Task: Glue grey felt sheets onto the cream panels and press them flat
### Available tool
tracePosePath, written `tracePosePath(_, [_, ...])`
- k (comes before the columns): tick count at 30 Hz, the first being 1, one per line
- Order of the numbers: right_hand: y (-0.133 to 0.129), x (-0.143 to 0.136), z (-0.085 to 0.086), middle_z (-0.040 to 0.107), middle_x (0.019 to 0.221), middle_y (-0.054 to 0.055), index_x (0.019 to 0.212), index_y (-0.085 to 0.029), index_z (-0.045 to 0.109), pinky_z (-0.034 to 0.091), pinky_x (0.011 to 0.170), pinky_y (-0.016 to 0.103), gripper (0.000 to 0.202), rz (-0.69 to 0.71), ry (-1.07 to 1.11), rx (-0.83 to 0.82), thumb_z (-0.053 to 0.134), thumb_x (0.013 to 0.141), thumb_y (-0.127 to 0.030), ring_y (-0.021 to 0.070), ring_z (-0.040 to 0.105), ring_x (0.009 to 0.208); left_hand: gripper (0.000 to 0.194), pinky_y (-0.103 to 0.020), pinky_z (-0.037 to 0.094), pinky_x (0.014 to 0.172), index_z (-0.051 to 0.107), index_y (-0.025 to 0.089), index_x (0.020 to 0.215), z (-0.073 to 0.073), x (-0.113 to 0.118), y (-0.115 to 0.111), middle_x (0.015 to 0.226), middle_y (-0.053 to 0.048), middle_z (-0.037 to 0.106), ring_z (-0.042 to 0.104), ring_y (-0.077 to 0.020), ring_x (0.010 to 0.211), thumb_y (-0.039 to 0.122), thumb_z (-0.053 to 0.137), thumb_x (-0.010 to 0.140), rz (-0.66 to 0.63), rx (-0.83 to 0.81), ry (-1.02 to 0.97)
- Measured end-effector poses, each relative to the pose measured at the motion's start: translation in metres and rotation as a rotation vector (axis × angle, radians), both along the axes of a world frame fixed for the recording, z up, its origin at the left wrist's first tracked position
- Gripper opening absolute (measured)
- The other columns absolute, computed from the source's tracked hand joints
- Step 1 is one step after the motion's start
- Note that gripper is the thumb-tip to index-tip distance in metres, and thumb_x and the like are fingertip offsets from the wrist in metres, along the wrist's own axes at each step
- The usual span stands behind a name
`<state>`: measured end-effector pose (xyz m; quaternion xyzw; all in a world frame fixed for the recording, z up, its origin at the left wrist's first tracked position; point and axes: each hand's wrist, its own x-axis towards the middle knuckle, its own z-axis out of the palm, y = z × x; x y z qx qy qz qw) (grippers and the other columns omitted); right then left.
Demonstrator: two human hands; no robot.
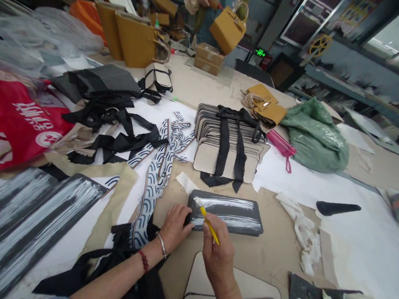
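A black rounded-corner panel (227,210) lies flat on the table, with streaky white bands along its length. It seems to rest on one or more similar pieces. My left hand (174,223) grips its left end, thumb and fingers at the edge. Pinched in my right hand (218,243) is a yellow-handled brush (210,226). White paste covers the brush tip, which touches the panel's upper left part. Just below, beige panels (237,286) lie partly under my right forearm. Larger dark strips with white streaks (46,229) lie at the left.
Behind the panel stands a bundle of beige panels (226,156) tied with black strips. Patterned ribbon (151,187) and black straps (128,125) spread leftward. A black tool (338,208) and paste-spotted sheet (307,298) lie right. A person (217,12) holds a tan handbag (228,29) across the table.
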<state>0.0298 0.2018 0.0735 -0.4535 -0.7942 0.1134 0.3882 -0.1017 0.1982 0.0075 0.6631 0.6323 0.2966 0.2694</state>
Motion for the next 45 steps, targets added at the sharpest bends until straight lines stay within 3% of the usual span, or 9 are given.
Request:
tracePosePath(6, [0.007,-0.008,-0.008,0.062,0.098,0.012,0.109,-0.018,0.055,0.053,0.079,0.034,0.027,0.113,-0.137,0.033,0.042,0.086,-0.016,0.0196,0.058,0.093,0.026,-0.042,0.042,0.084,0.050,0.018,0.097,-0.017,-0.002,-0.004,0.097,-0.007,0.056,0.051,-0.0221,0.094,0.016,0.054,0.072,0.011,0.098,-0.016])
tracePosePath(10, [-0.010,0.002,0.005,0.062,0.098,0.009,0.108,-0.020,0.053,0.052,0.079,0.031,0.024,0.107,-0.010,-0.066,0.042,0.086,-0.016,0.0171,0.058,0.093,0.027,-0.044,0.044,0.083,0.050,0.018,0.096,-0.024,-0.004,-0.006,0.098,-0.008,0.057,0.053,-0.0242,0.094,0.023,0.058,0.071,0.020,0.161,0.008])
tracePosePath(15, [0.023,0.078,0.016,0.063,0.090,0.007,0.098,-0.019,0.057,0.052,0.076,0.033,0.019,-0.250,0.010,-0.003,0.043,0.087,-0.025,0.0178,0.060,0.085,0.033,-0.046,0.045,0.084,0.049,0.020,0.102,-0.027,-0.004,-0.006,0.101,-0.009,0.058,0.054,-0.0264,0.097,0.029,0.059,0.072,0.043,0.196,0.060])
tracePosePath(20, [0.048,0.139,-0.007,0.062,0.088,0.008,0.096,-0.019,0.058,0.052,0.076,0.037,0.023,-0.353,-0.227,0.100,0.040,0.088,-0.030,0.0198,0.059,0.084,0.037,-0.047,0.046,0.083,0.048,0.019,0.107,-0.037,-0.004,-0.005,0.101,-0.010,0.059,0.056,-0.0273,0.095,0.033,0.057,0.073,0.045,0.207,0.078])
tracePosePath(23, [0.030,0.129,-0.018,0.063,0.090,0.009,0.101,-0.019,0.058,0.053,0.074,0.034,0.023,-0.231,-0.313,0.131,0.039,0.088,-0.024,0.0197,0.060,0.087,0.041,-0.048,0.046,0.083,0.047,0.018,0.110,-0.043,-0.005,-0.005,0.102,-0.011,0.060,0.057,-0.0280,0.095,0.034,0.056,0.073,0.054,0.198,0.077])
tracePosePath(26, [0.012,0.117,-0.014,0.062,0.097,0.009,0.111,-0.020,0.054,0.052,0.077,0.030,0.026,-0.100,-0.286,0.088,0.041,0.087,-0.018,0.0178,0.058,0.093,0.048,-0.048,0.045,0.085,0.045,0.018,0.115,-0.042,-0.006,-0.005,0.107,-0.013,0.058,0.055,-0.0285,0.099,0.032,0.057,0.071,0.048,0.174,0.057])
tracePosePath(32, [0.012,0.126,0.001,0.062,0.094,0.010,0.104,-0.018,0.057,0.052,0.078,0.036,0.022,-0.253,-0.240,0.147,0.043,0.087,-0.023,0.0202,0.059,0.089,0.050,-0.046,0.043,0.089,0.046,0.015,0.119,-0.027,0.000,0.001,0.106,-0.012,0.057,0.053,-0.0256,0.101,0.021,0.048,0.069,0.073,0.060,-0.069])
tracePosePath(38, [-0.019,0.079,-0.021,0.062,0.097,0.010,0.110,-0.018,0.053,0.053,0.077,0.031,0.025,-0.036,-0.185,0.143,0.042,0.087,-0.018,0.0185,0.059,0.092,0.050,-0.038,0.043,0.089,0.053,0.012,0.115,-0.018,0.006,0.013,0.097,-0.011,0.058,0.054,-0.0208,0.094,0.007,0.037,0.067,0.160,-0.093,-0.071])
tracePosePath(45, [-0.027,0.068,-0.034,0.063,0.093,0.012,0.105,-0.014,0.055,0.052,0.077,0.031,0.023,-0.080,-0.223,0.196,0.040,0.088,-0.018,0.0193,0.060,0.089,0.054,-0.037,0.037,0.092,0.057,0.011,0.111,-0.006,0.012,0.014,0.104,-0.013,0.055,0.047,-0.0230,0.102,-0.001,0.037,0.062,0.202,-0.118,0.073])
